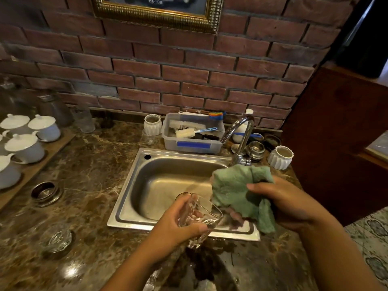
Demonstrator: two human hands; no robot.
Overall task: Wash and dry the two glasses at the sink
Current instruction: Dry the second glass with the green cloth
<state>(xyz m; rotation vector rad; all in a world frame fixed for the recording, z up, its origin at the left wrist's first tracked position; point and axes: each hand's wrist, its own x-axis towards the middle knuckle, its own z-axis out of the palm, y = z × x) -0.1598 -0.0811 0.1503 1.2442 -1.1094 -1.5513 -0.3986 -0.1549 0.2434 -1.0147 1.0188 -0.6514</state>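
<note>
At lower centre of the frame the left hand [178, 225] has its grip closed around a clear glass [197, 217], tilted over the near rim of the steel sink [130, 198]; just right, the right hand [287, 206] grips a green cloth [237, 190]; a second glass [55, 238] stands on the marble tabletop [88, 181] at lower left.

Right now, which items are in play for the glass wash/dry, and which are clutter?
In play: glass in left hand; green cloth in right hand; second glass; sink; faucet.
Clutter: lidded cups; brush tub; white ribbed pots.
</note>
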